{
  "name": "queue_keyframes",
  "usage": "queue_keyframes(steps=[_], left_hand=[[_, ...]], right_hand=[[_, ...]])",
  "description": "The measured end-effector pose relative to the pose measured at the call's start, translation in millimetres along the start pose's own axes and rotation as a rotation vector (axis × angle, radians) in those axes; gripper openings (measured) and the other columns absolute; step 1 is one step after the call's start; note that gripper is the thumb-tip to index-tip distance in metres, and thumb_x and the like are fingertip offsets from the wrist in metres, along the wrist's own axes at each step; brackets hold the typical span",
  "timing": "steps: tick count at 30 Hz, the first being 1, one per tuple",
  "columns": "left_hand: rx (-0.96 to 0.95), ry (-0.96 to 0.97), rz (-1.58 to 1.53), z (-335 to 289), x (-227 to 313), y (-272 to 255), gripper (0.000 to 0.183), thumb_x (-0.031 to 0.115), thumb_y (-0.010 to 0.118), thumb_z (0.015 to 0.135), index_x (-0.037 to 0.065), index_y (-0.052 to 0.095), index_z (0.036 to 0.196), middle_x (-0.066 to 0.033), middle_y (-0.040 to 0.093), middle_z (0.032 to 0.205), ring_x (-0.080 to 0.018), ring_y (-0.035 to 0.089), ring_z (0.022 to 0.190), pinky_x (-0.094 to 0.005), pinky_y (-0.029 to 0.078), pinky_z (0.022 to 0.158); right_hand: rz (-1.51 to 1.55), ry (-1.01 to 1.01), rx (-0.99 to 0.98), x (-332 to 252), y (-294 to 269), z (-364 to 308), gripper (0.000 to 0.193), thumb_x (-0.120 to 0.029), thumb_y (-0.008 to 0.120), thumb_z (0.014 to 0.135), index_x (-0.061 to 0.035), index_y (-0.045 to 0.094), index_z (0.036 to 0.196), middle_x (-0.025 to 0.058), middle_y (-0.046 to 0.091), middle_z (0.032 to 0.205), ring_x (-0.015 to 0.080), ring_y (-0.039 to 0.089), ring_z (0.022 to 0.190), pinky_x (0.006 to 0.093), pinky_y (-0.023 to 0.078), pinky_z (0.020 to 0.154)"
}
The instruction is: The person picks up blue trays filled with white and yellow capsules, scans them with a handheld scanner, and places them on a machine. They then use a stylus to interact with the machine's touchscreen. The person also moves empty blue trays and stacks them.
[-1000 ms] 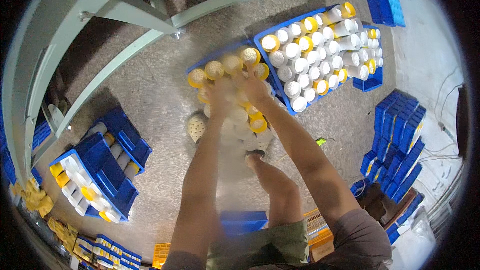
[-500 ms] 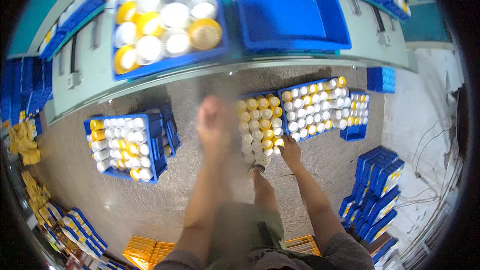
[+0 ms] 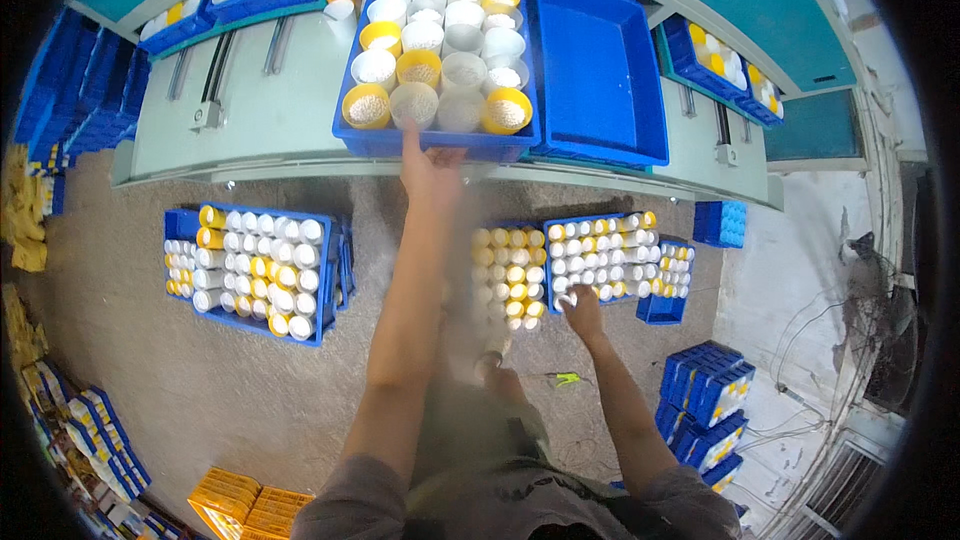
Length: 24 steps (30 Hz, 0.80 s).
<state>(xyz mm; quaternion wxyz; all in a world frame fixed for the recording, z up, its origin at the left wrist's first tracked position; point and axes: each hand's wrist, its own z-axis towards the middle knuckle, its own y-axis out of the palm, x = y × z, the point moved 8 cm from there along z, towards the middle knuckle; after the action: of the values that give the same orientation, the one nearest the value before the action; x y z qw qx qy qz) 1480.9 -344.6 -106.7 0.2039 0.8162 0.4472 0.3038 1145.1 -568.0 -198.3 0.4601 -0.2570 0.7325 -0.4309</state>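
Observation:
On the bench stands a blue crate [image 3: 520,147] of white and yellow cups, several holding white granules. My left hand [image 3: 432,175] reaches up to its front wall. One digit stretches over the rim against a front-row white cup [image 3: 413,105]; the others are spread to the right, at the crate's wall. My right hand [image 3: 582,315] hovers lower right, over the near edge of a floor crate [image 3: 548,258] of white and yellow cups. Its fingers are bent together; a small white patch shows at the fingertips, and whether it is held I cannot make out.
An empty blue crate [image 3: 600,70] stands right of the full one. Another filled crate [image 3: 318,290] lies on the floor at left. Stacked blue crates [image 3: 705,400] rise at right, orange crates [image 3: 245,505] at lower left. A green item [image 3: 567,379] lies on the floor.
My left hand has risen from over the floor to the bench crate's front. The right hand stays at the floor crates. The view has tilted up, showing more of the bench.

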Motion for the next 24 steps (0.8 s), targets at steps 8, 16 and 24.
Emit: queue_keyframes(steps=[8,16,24], left_hand=[[0.168,-0.1,0.221,-124,-10,-140,0.056,0.047,0.069,0.084,0.009,0.054,0.122,-0.0057,0.061,0.107,-0.0207,0.059,0.088,-0.0371,0.05,0.074],[0.24,0.043,0.251,-206,-33,-288,0.04,0.016,0.063,0.08,0.005,0.056,0.118,-0.0061,0.065,0.104,-0.0192,0.065,0.087,-0.0328,0.054,0.071],[0.508,0.04,0.107,-270,-70,-474,0.032,0.009,0.057,0.079,-0.002,0.057,0.11,-0.0101,0.065,0.099,-0.0226,0.066,0.087,-0.0342,0.055,0.073]], right_hand=[[0.42,-0.174,0.189,-154,-90,111,0.036,-0.029,0.058,0.095,0.0005,0.062,0.114,0.0209,0.067,0.107,0.0336,0.066,0.097,0.0384,0.05,0.083],[0.632,0.172,-0.254,-171,-33,115,0.038,-0.027,0.063,0.085,0.0057,0.064,0.103,0.0187,0.069,0.093,0.0274,0.066,0.086,0.0359,0.049,0.076],[0.247,0.234,-0.392,-81,112,-28,0.028,-0.015,0.061,0.078,0.0081,0.063,0.094,0.0233,0.068,0.093,0.0365,0.065,0.088,0.0429,0.049,0.079]])
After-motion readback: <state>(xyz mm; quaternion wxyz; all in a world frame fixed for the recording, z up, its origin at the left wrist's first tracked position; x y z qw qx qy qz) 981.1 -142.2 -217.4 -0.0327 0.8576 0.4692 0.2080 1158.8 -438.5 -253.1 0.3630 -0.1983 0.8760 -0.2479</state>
